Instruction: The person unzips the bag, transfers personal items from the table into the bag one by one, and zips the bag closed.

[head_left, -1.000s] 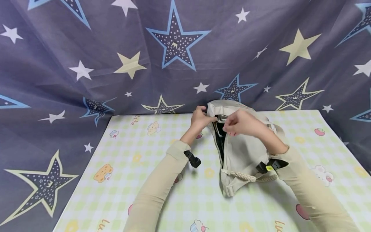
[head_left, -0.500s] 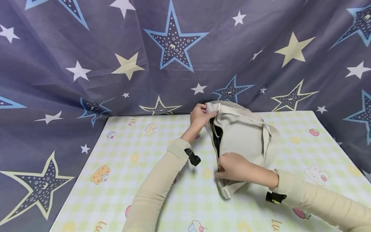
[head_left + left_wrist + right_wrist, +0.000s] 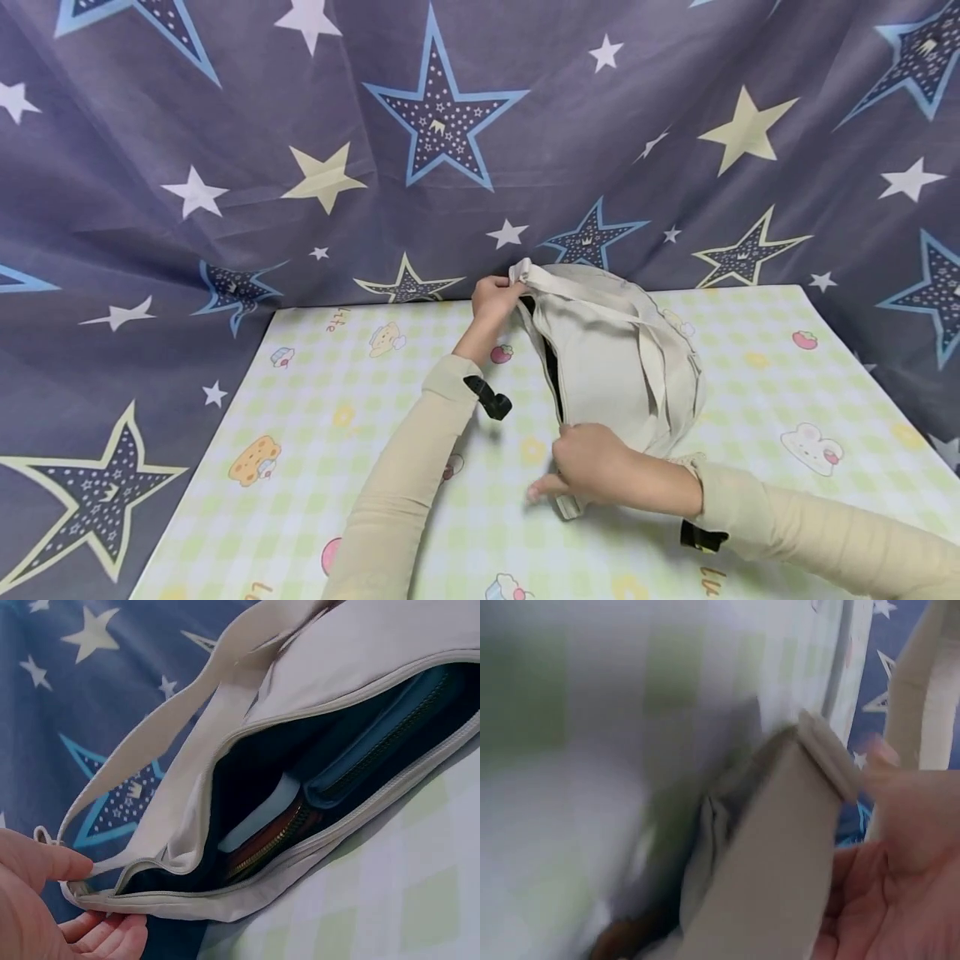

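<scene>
An off-white backpack (image 3: 607, 358) lies on its side on the table, its long zipper opening facing left and gaping. At its top end my left hand (image 3: 493, 298) pinches the fabric beside the zipper's end, thumb above and fingers beneath. Inside, the left wrist view shows a dark blue zippered pouch (image 3: 375, 750), a brown piece with a brass zipper (image 3: 270, 844) and a pale blue flat edge (image 3: 262, 814). My right hand (image 3: 600, 467) is at the bag's lower end, fingers curled at the fabric and thumb sticking out left. The right wrist view is blurred there.
Straps (image 3: 592, 300) lie loose over the backpack's upper side. Under it is a checked tablecloth (image 3: 375, 500) with printed cartoon figures. A dark curtain with stars (image 3: 300, 100) hangs right behind the table's back edge.
My right hand has moved from the bag's upper opening down to its lower end. The opening looks narrower in the head view, and the bag has turned a little. My left hand keeps its pinch.
</scene>
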A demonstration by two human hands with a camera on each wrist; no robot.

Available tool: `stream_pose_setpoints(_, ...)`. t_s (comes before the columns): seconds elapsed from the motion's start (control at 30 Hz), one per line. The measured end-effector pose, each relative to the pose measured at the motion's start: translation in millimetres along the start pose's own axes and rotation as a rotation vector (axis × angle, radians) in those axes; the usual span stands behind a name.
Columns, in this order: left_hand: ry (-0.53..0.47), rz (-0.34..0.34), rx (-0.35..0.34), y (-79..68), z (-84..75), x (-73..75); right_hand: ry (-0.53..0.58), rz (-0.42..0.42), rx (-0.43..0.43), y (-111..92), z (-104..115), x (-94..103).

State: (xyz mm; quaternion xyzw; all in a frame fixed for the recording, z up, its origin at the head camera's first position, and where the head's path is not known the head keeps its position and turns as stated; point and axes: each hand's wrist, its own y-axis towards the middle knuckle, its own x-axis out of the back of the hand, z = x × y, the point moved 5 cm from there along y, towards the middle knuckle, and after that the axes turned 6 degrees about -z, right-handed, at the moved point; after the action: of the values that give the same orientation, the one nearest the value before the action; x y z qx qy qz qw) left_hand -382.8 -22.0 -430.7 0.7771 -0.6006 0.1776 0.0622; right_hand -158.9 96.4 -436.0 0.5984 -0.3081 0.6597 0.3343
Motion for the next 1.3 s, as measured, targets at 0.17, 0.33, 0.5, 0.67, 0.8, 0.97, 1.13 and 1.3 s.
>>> stream_pose_setpoints(0.17, -0.039, -0.009, 0.034, 8.9, 8.8, 3.2, -0.094, 0.038, -0.045, -2.3, 10.3, -7.5)
stream_pose_setpoints(0.33, -0.123, 0.009, 0.079, 17.4, 19.4, 5.2, -0.207, 0.117, -0.064, -2.9, 9.5, -8.6)
stream_pose_setpoints(0.5, -0.216, 0.065, 0.136, 26.0, 29.6, 8.2, -0.306, 0.041, -0.039, -5.9, 13.7, -10.0)
stream_pose_setpoints(0.67, -0.327, 0.164, 0.181, 34.3, 36.7, 16.4, -0.305, -0.07, -0.051, -7.3, 13.4, -9.9)
stream_pose_setpoints(0.8, -0.365, 0.212, 0.18, 34.4, 35.2, 21.4, -0.203, -0.085, -0.055, -7.1, 2.0, -0.3)
stream_pose_setpoints(0.97, -0.451, 0.273, 0.179, 28.9, 24.7, 22.3, 0.046, -0.102, -0.135, -7.8, -26.9, 34.2)
stream_pose_setpoints(1.13, -0.56, 0.283, 0.167, 21.1, 7.7, 31.3, 0.236, -0.129, -0.201, -14.4, -68.6, 84.2)
stream_pose_setpoints(1.3, -0.677, 0.273, 0.145, 10.2, -18.6, 47.9, 0.411, -0.177, -0.228, -34.3, -109.5, 129.5)
